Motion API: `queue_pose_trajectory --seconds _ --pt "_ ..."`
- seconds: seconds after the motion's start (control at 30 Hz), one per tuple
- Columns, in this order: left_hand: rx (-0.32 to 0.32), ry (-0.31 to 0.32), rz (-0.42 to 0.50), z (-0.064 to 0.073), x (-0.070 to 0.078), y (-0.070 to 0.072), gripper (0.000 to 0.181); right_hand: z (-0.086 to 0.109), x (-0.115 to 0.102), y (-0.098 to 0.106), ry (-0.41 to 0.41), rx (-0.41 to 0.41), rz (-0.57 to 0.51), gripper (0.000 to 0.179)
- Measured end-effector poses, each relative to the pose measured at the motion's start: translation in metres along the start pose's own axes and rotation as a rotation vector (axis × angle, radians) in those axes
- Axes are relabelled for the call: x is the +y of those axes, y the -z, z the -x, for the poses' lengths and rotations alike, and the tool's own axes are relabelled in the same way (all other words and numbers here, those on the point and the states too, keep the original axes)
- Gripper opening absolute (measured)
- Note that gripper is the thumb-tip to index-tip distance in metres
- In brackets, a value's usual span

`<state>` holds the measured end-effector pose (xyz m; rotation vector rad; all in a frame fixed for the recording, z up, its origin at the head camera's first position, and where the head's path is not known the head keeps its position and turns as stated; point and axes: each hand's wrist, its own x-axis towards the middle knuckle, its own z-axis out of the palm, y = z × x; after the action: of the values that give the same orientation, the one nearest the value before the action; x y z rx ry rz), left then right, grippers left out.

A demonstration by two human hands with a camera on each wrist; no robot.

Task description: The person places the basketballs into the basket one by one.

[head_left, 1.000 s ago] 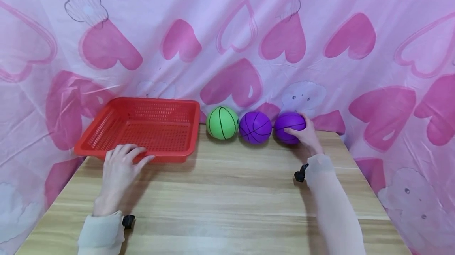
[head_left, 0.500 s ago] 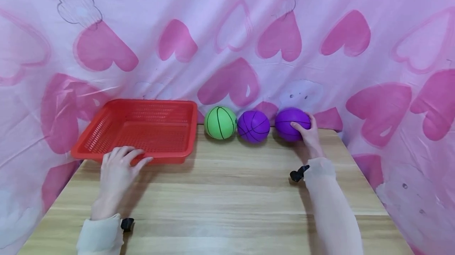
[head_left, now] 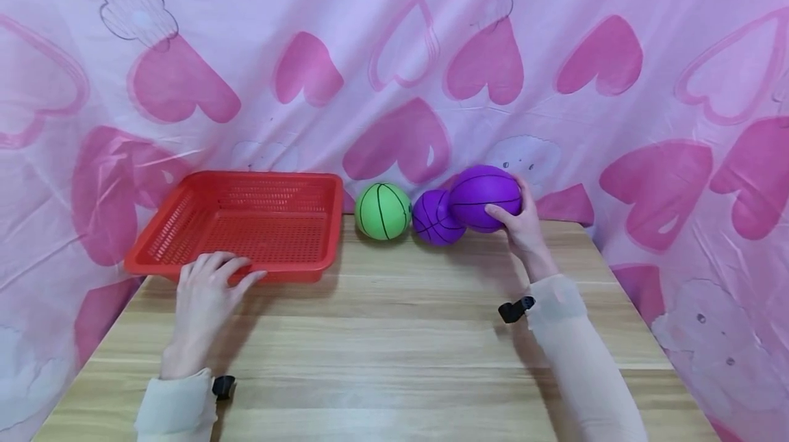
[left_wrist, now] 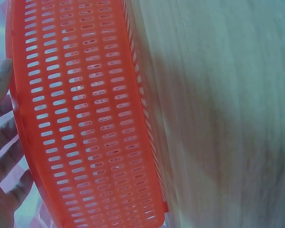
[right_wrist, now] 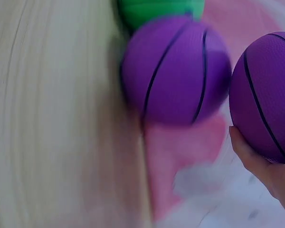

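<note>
Head view, red basket (head_left: 290,268): The perforated plastic basket sits at the left rear of the wood-grain table (head_left: 394,346), its near left corner reaching past the tabletop's edge in this view.
Head view, left hand (head_left: 206,298): You rest it at the basket's near rim, fingers bent over the edge and thumb outside, the gap between them narrow.
Head view, right hand (head_left: 524,223): Your fingers and thumb spread wide around the held purple basketball (head_left: 483,195), which you grip from its right side, above the tabletop.
Head view, row of balls: A second purple basketball (head_left: 434,223) rests on the table, partly hidden by the one you hold; a green basketball (head_left: 382,212) sits just left of it, between it and the basket.
Head view, backdrop: A pink heart-print curtain (head_left: 394,38) hangs behind the table, and your pale sleeves (head_left: 585,360) reach in from below.
Left wrist view, slotted wall: The basket's side fills the left half of the frame; your thumb overlaps the rim while your other fingertips are partly lost behind it.
Right wrist view, purple pair: Your thumb presses the held ball, clear of the wood; its outline meets the second purple basketball's, though you cannot tell whether they touch. The green one is cropped at the top.
</note>
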<state>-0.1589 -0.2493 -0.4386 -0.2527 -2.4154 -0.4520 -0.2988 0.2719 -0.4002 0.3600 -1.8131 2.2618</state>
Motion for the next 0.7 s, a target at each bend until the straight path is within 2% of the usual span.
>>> queue_pose_trajectory --seconds 0.17,0.3,0.43,0.6,0.7 --pt "-0.008 0.006 0.004 -0.001 0.002 -0.001 0.044 0.002 -0.012 -0.043 0.059 -0.122 0.040 0.084" --pt "-0.005 0.004 0.001 0.000 0.002 -0.001 0.044 0.005 -0.016 -0.080 0.057 -0.210 0.177 0.087" --pt "0.001 -0.008 -0.005 0.000 0.001 0.000 0.042 0.008 -0.012 -0.115 0.054 -0.291 0.301 0.091" --pt "0.011 -0.009 0.003 0.000 0.001 0.001 0.041 0.011 -0.004 -0.162 0.038 -0.396 0.313 0.092" --pt "0.011 -0.010 0.004 0.000 0.001 0.000 0.042 0.013 0.003 -0.190 0.033 -0.426 0.356 0.092"
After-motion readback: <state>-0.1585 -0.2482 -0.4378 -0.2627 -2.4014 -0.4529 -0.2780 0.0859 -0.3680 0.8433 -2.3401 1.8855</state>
